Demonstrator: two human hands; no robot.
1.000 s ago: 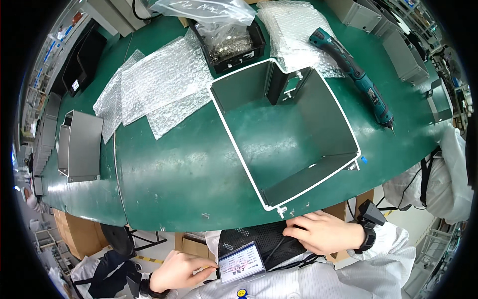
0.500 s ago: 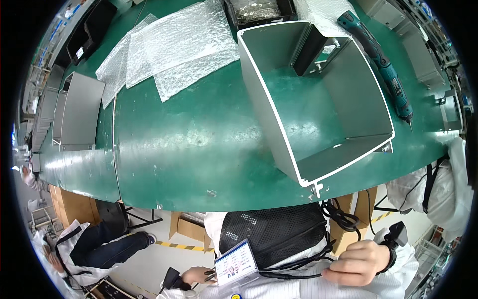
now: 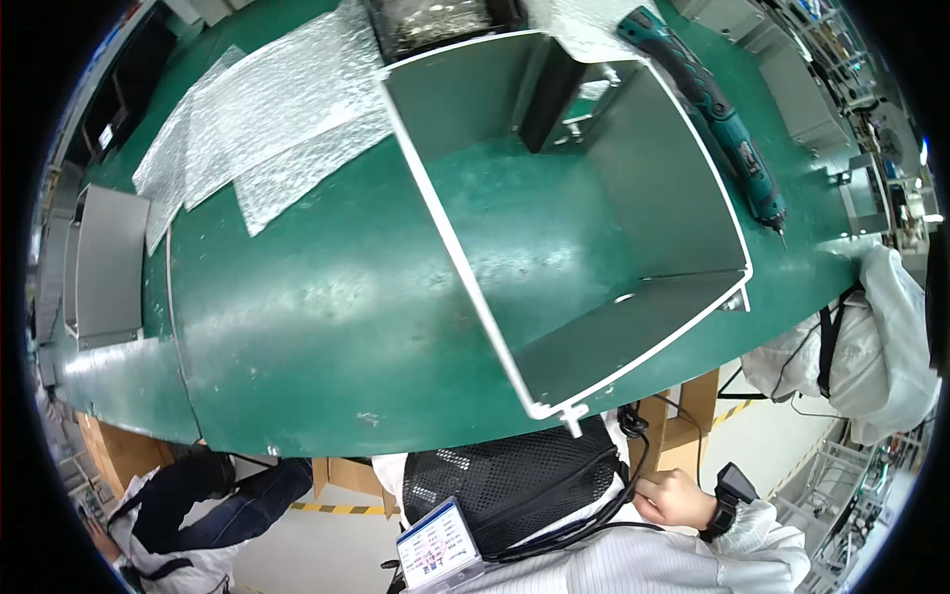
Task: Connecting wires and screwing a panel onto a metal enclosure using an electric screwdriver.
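My right hand [image 3: 678, 498] is low in the picture, beside the black cables [image 3: 606, 519] that run across my front. Its fingers are curled in, and whatever they may hold is hidden. A black device is strapped to that wrist. My left hand is out of sight. Ahead of me, a grey open-ended metal housing [image 3: 683, 198] stands on the green table [image 3: 307, 327], and neither hand touches it. To its right lies a teal and black power screwdriver [image 3: 714, 114], with its bit pointing toward me.
Bubble-wrap sheets [image 3: 287, 109] lie at the back left, next to a black bin [image 3: 440, 30] of small parts. Another grey housing [image 3: 111, 262] stands far left. Co-workers [image 3: 188, 510] sit at the lower left and right. Cardboard boxes [image 3: 683, 426] are below the table's edge.
The view has shifted, so the table things appear further left. My right hand has drawn closer to my body's middle. My left hand, partly visible before beside the badge, has dropped out of view.
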